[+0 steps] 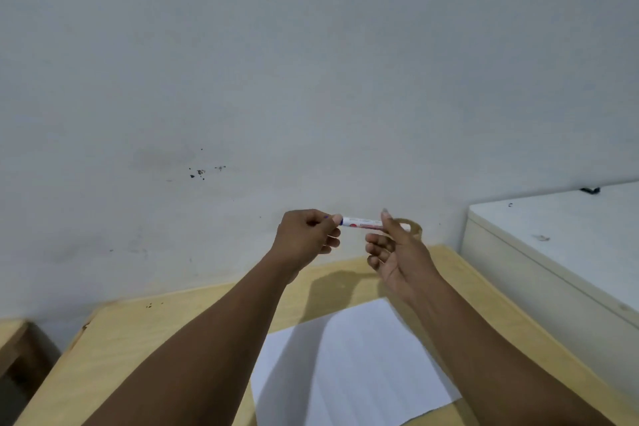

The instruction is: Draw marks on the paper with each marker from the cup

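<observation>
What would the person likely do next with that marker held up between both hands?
Probably pull the cap off: the left hand and right hand grip opposite ends of the white marker, and the white sheet of paper looks unmarked.

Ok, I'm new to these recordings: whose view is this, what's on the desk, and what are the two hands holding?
There is no robot here. One camera sits on a person's head, looking forward and down, so the two bare arms reaching away from you are the wearer's own. The left hand and right hand are raised in front of a pale wall, holding one marker level between them, one hand at each end. Whether its cap is on cannot be told. Below lies a sheet of white paper, with no marks visible, on a light wooden desk. Something rounded behind the right hand may be the cup; it is mostly hidden. A white cabinet stands at the right.
</observation>
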`<state>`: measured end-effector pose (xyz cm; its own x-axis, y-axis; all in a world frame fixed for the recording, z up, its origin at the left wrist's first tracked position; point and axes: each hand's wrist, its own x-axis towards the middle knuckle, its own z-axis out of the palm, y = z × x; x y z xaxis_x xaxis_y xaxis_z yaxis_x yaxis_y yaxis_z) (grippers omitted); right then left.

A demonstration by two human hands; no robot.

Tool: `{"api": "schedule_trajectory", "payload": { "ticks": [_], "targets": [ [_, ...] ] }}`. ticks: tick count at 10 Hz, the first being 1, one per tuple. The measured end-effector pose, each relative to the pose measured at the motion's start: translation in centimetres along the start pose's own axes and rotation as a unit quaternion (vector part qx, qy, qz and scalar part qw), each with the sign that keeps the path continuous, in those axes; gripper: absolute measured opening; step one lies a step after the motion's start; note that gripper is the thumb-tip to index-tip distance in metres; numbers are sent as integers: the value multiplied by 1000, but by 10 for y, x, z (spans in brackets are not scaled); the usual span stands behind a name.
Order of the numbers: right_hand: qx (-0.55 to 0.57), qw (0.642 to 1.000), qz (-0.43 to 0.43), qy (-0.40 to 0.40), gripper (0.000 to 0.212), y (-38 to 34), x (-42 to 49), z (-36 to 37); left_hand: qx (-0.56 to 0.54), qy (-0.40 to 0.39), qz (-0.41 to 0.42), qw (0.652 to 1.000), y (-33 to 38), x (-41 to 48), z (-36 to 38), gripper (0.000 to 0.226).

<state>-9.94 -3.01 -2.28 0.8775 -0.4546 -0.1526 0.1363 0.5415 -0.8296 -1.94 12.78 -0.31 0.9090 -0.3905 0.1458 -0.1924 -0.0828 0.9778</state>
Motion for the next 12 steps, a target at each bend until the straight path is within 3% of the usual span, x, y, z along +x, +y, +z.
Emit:
{"api": "schedule_trajectory", "payload": {
  "ticks": [1, 2, 3, 4, 6, 7, 9, 12],
  "targets": [
    [-48, 995, -52, 76, 22, -20, 18, -19, 37, 46, 55, 997, 12, 21, 20, 23],
    [-266, 949, -127, 111, 41, -29, 31, -34, 115, 57, 110, 986, 21, 41, 43, 21],
    [-444, 874, -167, 110, 64, -31, 46, -49, 205, 70, 162, 963, 25, 56, 64, 20],
    [-522, 833, -159, 89, 73, -30, 57, -60, 259, 61, 184, 946, 25, 68, 77, 19],
    [-601, 780, -173, 31, 55, -21, 78, -72, 325, -2, 170, 930, 21, 81, 97, 20],
    [-608, 774, -175, 24, 50, -19, 85, -77, 348, -34, 147, 925, 16, 83, 105, 22],
    [-606, 778, -162, 33, 47, -24, 80, -83, 354, -72, 93, 928, 24, 73, 105, 52],
    [-600, 777, -187, 33, 47, -57, 36, -39, 377, -75, 104, 917, 78, 26, 57, 67]
  ]
}}
